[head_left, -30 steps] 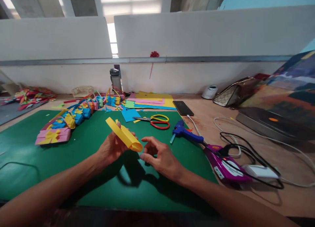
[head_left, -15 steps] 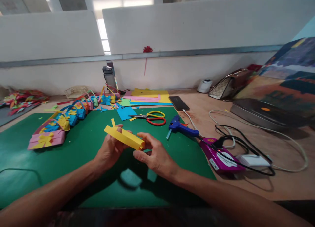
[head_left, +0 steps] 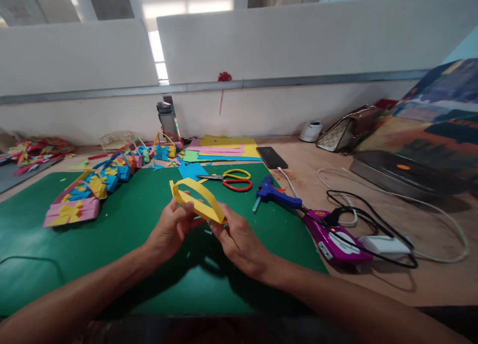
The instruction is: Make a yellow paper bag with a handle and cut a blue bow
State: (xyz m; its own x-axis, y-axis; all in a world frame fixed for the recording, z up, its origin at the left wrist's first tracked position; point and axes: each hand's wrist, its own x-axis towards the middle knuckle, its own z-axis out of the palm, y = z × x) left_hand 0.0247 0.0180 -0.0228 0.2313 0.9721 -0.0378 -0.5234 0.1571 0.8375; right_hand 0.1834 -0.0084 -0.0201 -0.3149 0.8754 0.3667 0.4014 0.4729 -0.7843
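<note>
Head view: left hand [head_left: 170,229] is closed around the far-left end of a small yellow paper basket [head_left: 197,209], thumb on its side; right hand [head_left: 242,239] pinches the other end, fingers narrow. The basket sits between the two hands, lifted above the green mat [head_left: 112,234], slightly tilted, right end lower. Progress: body looks folded into a long narrow box, and a yellow strip [head_left: 207,193] arches over it like a handle, so shaping seems mostly done. Whether both strip ends are glued, cannot tell; the fingers cover the right end. No bow shows on the visible side, while the pink piece [head_left: 91,208] left of the left hand carries a yellow bow [head_left: 70,212], so trimming is probably left. Behind that piece runs a row of blue, yellow and orange pieces [head_left: 111,180], apparently finished. Scissors [head_left: 223,176] lie open beyond the right hand, near a blue sheet [head_left: 191,170]; the blue glue gun [head_left: 281,197] rests to its right, touched by neither hand.
</note>
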